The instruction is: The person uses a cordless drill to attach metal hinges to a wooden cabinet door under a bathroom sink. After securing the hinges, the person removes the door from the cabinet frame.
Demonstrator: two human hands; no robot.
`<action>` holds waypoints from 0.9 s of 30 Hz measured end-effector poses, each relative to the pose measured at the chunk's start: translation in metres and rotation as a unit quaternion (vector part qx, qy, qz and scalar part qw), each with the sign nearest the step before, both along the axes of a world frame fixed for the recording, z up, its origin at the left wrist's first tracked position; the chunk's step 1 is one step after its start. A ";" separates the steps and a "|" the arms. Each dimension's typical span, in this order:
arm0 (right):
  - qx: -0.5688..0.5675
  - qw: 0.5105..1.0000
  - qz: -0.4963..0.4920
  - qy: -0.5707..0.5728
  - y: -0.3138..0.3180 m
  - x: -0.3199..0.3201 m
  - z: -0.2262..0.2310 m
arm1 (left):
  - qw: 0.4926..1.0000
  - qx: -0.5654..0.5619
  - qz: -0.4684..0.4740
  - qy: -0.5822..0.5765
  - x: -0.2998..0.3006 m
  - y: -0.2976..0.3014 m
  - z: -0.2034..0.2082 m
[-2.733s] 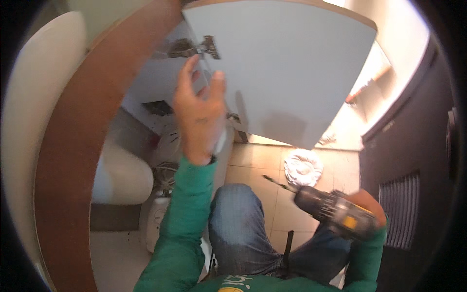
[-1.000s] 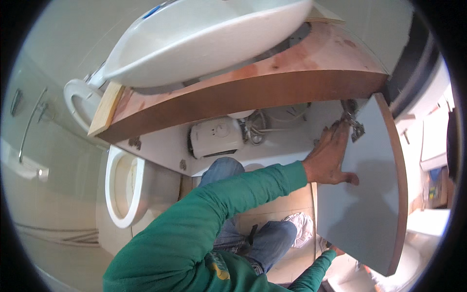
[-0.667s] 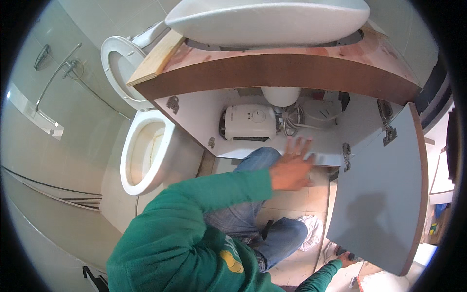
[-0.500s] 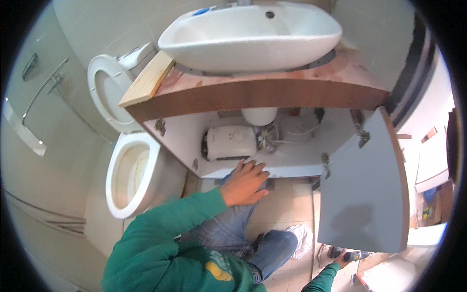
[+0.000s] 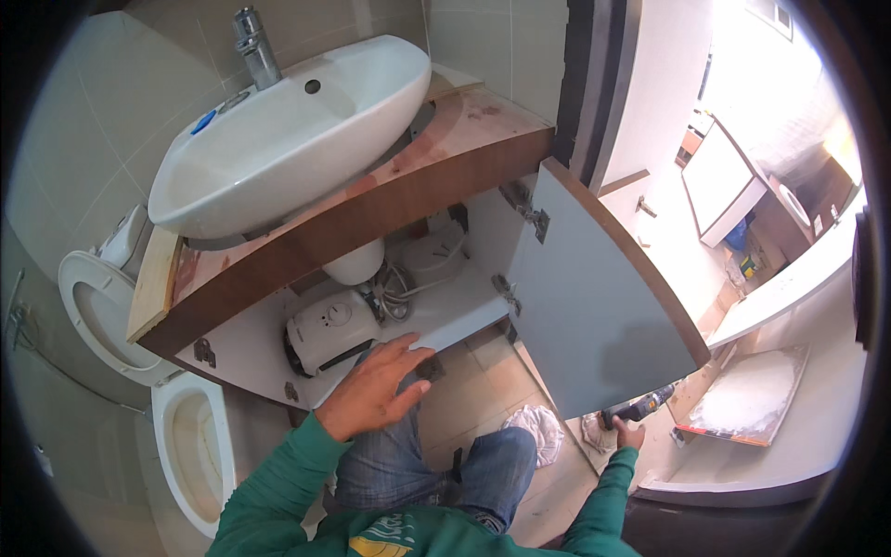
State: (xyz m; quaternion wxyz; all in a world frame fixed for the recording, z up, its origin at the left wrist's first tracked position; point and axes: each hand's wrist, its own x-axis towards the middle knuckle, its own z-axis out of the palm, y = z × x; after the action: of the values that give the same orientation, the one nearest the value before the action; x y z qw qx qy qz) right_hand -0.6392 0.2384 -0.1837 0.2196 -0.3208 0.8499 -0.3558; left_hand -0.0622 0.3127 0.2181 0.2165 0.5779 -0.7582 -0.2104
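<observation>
My left hand (image 5: 373, 388) is open, its fingers stretched out with nothing in them, in front of the lower edge of the open vanity cabinet (image 5: 445, 320) and above my knee. Behind it, inside the cabinet, sits a white boxy appliance (image 5: 331, 327) beside a coil of pale hose (image 5: 397, 295). On the right, low by the floor, my right hand (image 5: 629, 434) is closed around a dark cordless drill (image 5: 647, 405). The drill lies just past the lower edge of the open grey cabinet door (image 5: 603, 306), which hides part of it.
A white basin (image 5: 297, 139) with a chrome tap (image 5: 257, 51) stands on the wooden countertop (image 5: 445, 153). At left is a toilet (image 5: 195, 455) with its lid up. A whitish crumpled cloth (image 5: 535, 434) lies near my foot. Right of the door lies a white-smeared panel (image 5: 747, 395).
The view has turned to the right, bringing the drill, my right hand and the floor panel further in. My left hand has spread its fingers more. The door stays open.
</observation>
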 end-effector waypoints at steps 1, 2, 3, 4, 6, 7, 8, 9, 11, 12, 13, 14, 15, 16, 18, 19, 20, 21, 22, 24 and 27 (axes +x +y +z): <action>0.044 0.999 0.001 -0.015 0.013 -0.009 0.010 | 1.000 -0.011 -0.010 -0.001 -0.004 -0.003 0.000; 0.089 0.996 0.002 -0.031 0.025 -0.019 0.021 | 1.000 -0.013 0.004 -0.013 -0.007 -0.007 -0.006; 0.041 0.999 -0.003 -0.015 0.038 0.006 0.034 | 0.999 -0.007 0.027 -0.040 -0.003 -0.002 -0.015; -0.034 0.995 -0.008 -0.097 0.043 0.020 0.050 | 0.997 -0.006 0.043 -0.059 -0.001 0.001 -0.024; -0.192 0.949 -0.017 -0.248 0.037 0.041 0.088 | 0.983 -0.014 0.064 -0.172 0.004 0.008 -0.060; -0.208 0.937 0.002 -0.280 0.035 0.077 0.133 | 0.968 -0.013 0.082 -0.238 0.010 0.018 -0.069; -0.228 0.924 0.019 -0.307 0.034 0.106 0.186 | 0.961 -0.013 0.069 -0.267 0.011 0.026 -0.066; -0.268 0.916 0.048 -0.294 0.034 0.113 0.220 | 0.957 -0.021 0.051 -0.286 0.003 0.029 -0.064; -0.341 0.892 0.113 -0.274 0.028 0.126 0.267 | 0.960 -0.022 0.027 -0.278 0.002 0.030 -0.060; -0.370 0.888 0.119 -0.245 0.027 0.125 0.292 | 0.970 -0.022 0.009 -0.240 0.002 0.027 -0.060; -0.391 0.884 0.126 -0.224 0.026 0.129 0.306 | 0.977 -0.013 -0.006 -0.211 0.007 0.028 -0.059; -0.412 0.877 0.135 -0.206 0.027 0.135 0.322 | 0.989 0.003 -0.003 -0.147 0.013 0.030 -0.056; -0.431 0.868 0.151 -0.195 0.032 0.142 0.340 | 0.996 0.019 0.001 -0.083 0.021 0.030 -0.054; -0.450 0.858 0.166 -0.183 0.039 0.149 0.358 | 0.999 0.035 0.004 -0.019 0.027 0.030 -0.053; -0.479 0.845 0.190 -0.142 0.044 0.168 0.392 | 1.000 0.005 0.024 -0.014 0.028 0.037 -0.065; -0.489 0.842 0.199 -0.113 0.042 0.180 0.409 | 0.999 -0.010 0.034 -0.013 0.028 0.041 -0.069; -0.494 0.840 0.210 -0.082 0.042 0.190 0.422 | 0.996 -0.046 0.035 -0.061 0.026 0.048 -0.073; -0.476 0.837 0.228 -0.141 0.040 0.201 0.431 | 0.990 -0.083 0.037 -0.107 0.023 0.054 -0.076; -0.461 0.820 0.287 -0.181 0.038 0.206 0.433 | 0.980 -0.120 0.040 -0.152 0.021 0.061 -0.078; -0.459 0.836 0.270 -0.131 0.042 0.216 0.438 | 0.976 -0.128 0.068 -0.161 0.014 0.065 -0.076; -0.428 0.841 0.289 -0.163 0.065 0.215 0.412 | 0.979 -0.096 0.147 -0.100 0.028 0.075 -0.060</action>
State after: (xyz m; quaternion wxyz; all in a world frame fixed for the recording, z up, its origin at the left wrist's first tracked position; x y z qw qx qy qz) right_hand -0.4244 0.3038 0.2285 0.2886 -0.5513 0.4335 -0.6518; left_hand -0.0339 0.3878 0.1585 0.2231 0.6772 -0.6998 -0.0436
